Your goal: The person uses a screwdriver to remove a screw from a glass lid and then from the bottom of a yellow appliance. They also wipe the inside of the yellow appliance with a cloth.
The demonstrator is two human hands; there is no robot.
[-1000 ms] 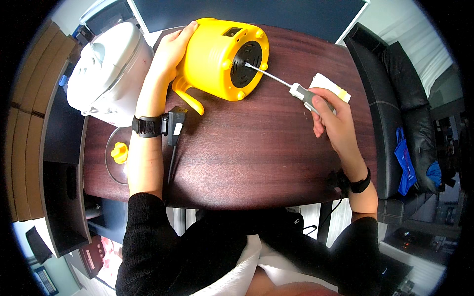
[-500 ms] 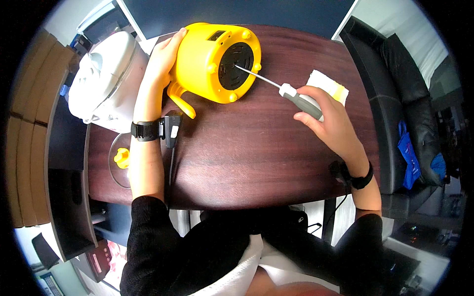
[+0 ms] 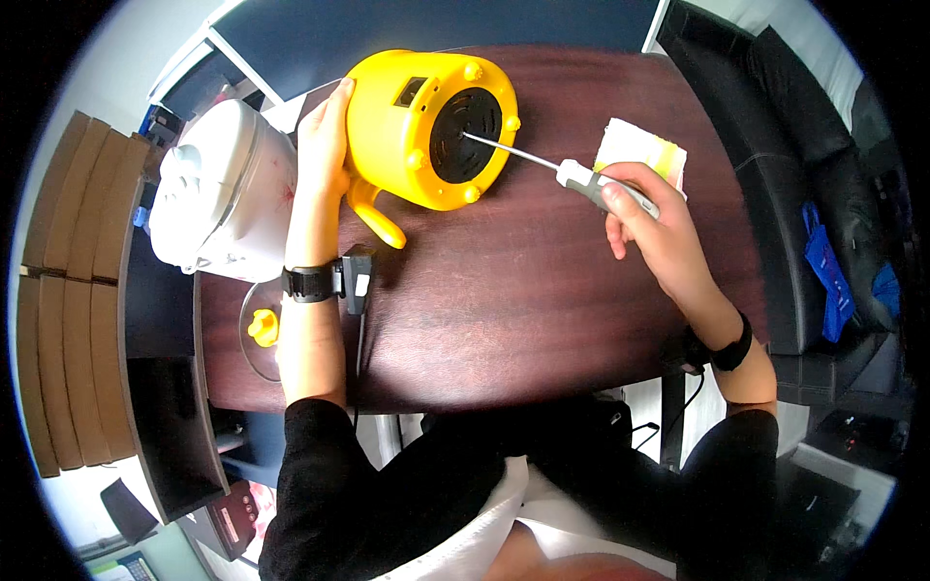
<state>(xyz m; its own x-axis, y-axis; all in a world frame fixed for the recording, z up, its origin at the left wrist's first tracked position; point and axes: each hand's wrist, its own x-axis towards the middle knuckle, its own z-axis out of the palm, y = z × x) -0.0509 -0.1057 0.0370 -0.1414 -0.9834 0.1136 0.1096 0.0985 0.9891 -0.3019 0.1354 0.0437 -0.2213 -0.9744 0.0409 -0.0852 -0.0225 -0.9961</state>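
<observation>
A yellow electric pot (image 3: 383,131) lies on its side on the table, with its black slotted base plate (image 3: 450,150) facing right. My left hand (image 3: 324,136) grips its left side, and the yellow handle (image 3: 380,221) points down toward me. In my right hand (image 3: 651,213) is a screwdriver (image 3: 579,179) with a white and grey grip, thumb laid along it. Its thin shaft slants up to the left. The tip is at the middle of the base plate; whether it sits in a screw is too small to tell.
A white rice cooker (image 3: 237,194) stands close left of my forearm. Near it lie a glass lid with a yellow knob (image 3: 263,327) and a black plug (image 3: 357,276) with its cord. A folded cloth (image 3: 639,155) lies behind my right hand. A black sofa (image 3: 741,194) flanks the table (image 3: 542,329).
My right hand has turned around the screwdriver's grip, the thumb now lying over it. The tip stays at the base's middle. The whole view has shifted slightly; the pot is held about the same.
</observation>
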